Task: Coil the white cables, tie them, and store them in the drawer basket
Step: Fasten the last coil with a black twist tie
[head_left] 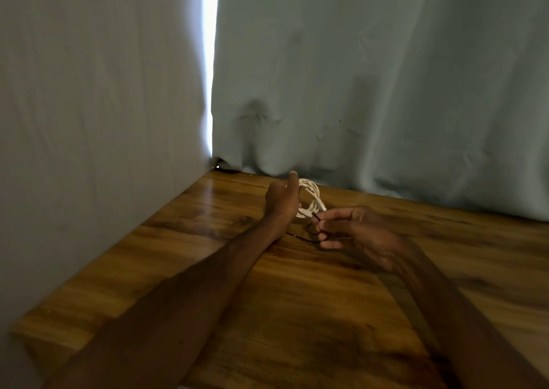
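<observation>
While both bare forearms reach forward from the bottom of the view across a glossy brown wooden tabletop with dark grain (pixel 445 240), the two hands meet near its far edge. The left hand (pixel 282 200) is turned with its back toward the camera and its thumb pointing up, and its fingers wrap round the near side of a small coil of white cable (pixel 310 197), several loops bundled together. The coil is held upright at or just above the table surface; contact with the wood cannot be made out. Just to the right, the right hand (pixel 362 234) has its fingertips drawn together, pinching a thin dark tie strand (pixel 309 238). This strand runs from the lower part of the coil to the pinching fingers, and a loose end trails to the left over the wood beneath the left wrist. The picture is slightly blurred, so whether the strand passes round the coil cannot be told. Behind the table hangs a wrinkled grey-blue fabric curtain (pixel 386 76), its hem touching the tabletop. A second pale grey curtain panel (pixel 89 91) fills the left side. Between the two panels runs a narrow bright vertical strip of daylight (pixel 211 61).
</observation>
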A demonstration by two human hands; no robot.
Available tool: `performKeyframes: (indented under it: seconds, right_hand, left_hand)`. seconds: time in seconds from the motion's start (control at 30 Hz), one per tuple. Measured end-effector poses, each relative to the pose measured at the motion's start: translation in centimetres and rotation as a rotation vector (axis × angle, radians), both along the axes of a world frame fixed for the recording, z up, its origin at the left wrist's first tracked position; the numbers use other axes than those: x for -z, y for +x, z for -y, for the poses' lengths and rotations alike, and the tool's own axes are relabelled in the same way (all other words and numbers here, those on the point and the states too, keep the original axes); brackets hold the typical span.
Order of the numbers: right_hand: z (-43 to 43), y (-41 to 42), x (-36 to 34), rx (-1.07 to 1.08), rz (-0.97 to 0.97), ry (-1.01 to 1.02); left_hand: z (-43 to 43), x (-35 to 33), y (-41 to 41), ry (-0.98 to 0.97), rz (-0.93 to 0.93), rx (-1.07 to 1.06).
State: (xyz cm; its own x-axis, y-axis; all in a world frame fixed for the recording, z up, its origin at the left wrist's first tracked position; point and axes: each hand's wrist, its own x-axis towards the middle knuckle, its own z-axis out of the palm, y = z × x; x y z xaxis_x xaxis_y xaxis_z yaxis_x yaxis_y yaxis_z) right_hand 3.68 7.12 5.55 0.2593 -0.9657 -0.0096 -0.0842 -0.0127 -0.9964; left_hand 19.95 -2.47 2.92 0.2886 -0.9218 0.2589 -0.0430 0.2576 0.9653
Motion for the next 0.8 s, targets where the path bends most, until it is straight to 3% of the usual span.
performKeyframes:
  seconds: [0.23, 0.4, 0.57, 0.8]
  right_hand:
    - [-1.0, 1.9, -0.3, 0.220, -0.607, -0.417]
    - [-0.7, 1.8, -0.8, 0.335, -0.455, -0.584]
    - [-0.8, 2.7, -0.4, 0.241, -0.086, -0.355]
    - [-1.1, 2.9, 0.3, 0.320, -0.096, -0.296]
  left_hand:
    - [0.1, -0.4, -0.1, -0.010, 0.029, -0.079]
    - [0.1, -0.7, 0.7, 0.004, 0.012, -0.124]
    - [-0.8, -0.8, -0.3, -0.028, 0.087, -0.100]
    - [-2.6, -1.2, -2.0, -0.103, 0.181, -0.038]
